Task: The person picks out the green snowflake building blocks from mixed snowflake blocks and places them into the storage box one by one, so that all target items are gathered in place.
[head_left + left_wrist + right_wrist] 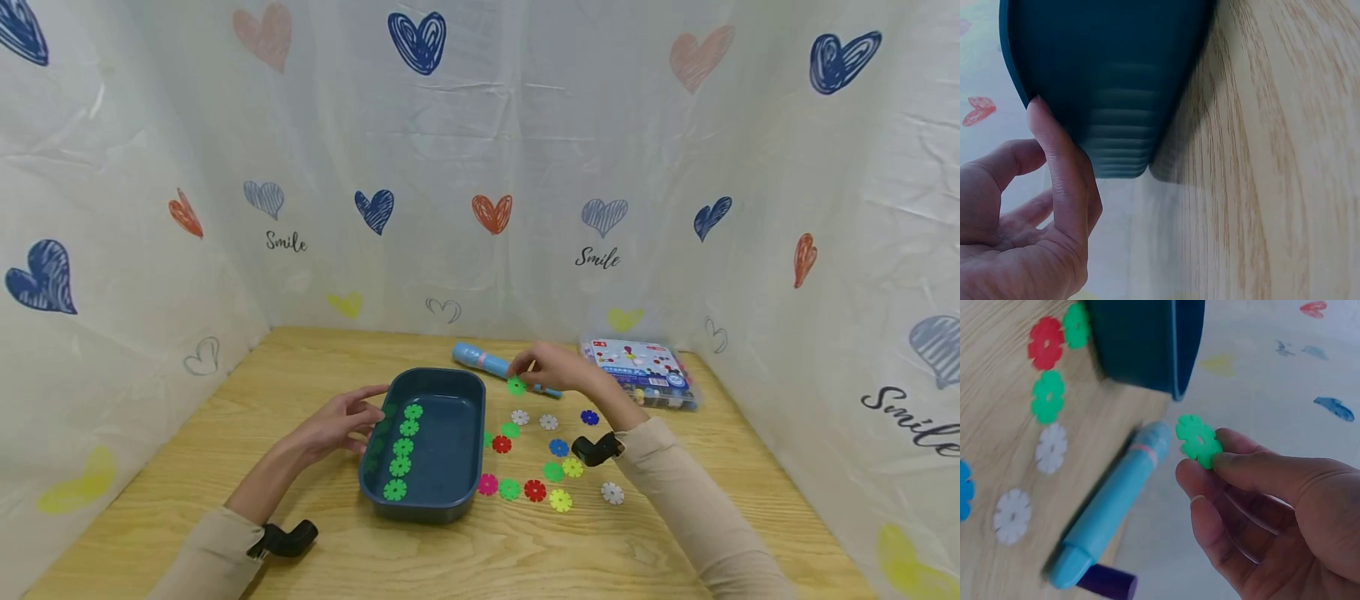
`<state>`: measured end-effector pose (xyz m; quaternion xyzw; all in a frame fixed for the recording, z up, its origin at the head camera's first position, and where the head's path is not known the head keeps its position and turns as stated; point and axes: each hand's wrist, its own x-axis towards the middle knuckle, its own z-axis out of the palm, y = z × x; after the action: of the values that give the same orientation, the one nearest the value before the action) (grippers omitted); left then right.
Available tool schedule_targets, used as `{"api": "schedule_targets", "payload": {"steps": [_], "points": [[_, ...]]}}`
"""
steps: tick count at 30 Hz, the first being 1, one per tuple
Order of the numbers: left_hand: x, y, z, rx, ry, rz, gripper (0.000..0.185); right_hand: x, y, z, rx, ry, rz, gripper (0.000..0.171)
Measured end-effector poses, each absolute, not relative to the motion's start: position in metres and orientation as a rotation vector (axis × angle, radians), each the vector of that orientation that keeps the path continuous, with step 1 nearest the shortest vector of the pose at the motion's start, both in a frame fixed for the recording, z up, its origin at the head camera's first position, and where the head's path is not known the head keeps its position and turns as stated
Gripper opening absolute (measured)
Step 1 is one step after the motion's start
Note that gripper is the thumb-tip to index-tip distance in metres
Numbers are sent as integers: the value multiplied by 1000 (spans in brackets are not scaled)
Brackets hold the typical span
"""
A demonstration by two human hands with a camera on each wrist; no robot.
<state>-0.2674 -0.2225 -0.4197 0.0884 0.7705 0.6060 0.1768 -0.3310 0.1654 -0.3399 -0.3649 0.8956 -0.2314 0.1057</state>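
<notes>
**green flake pinched, tray steadied: carry it over cleanly**

the right hand (558,367) pinches a green flake (1199,440) between thumb and forefinger, lifted clear of the table (225,433) just in front of the light blue pen (487,363). the left hand (341,423) lies against the left wall of the dark teal tray (450,462), fingers fairly straight and holding nothing; the left wrist view shows a fingertip pressed to the tray's outer wall.

inside the tray a column of green flakes (403,446) runs along the left side. more flakes in red, white, blue, yellow, pink and green are scattered on the table to the right of the tray (540,454). a clear plastic box (641,372) sits at the far right, near the curtain.

judging by that green row, the held flake probably belongs with it. to do this well, keep the pinch on the flake's edge so it stays flat and visible, carry it over the near rim rather than across the pen, and lower it close to the tray floor before letting go, since a thin disc dropped from height may bounce or land on its neighbours. the left hand's brace helps: light pressure should stop the tray sliding on the smooth wood.
</notes>
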Motion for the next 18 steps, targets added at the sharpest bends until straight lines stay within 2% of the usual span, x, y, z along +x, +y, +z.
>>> {"api": "schedule_targets", "payload": {"steps": [10, 18], "points": [[-268, -222, -421, 289, 2171, 1720, 67, -333, 120, -323, -1199, 2634, -568, 24], [-269, -222, -419, 289, 2203, 1687, 65, -340, 92, -331, -1186, 2604, -568, 26]]}}
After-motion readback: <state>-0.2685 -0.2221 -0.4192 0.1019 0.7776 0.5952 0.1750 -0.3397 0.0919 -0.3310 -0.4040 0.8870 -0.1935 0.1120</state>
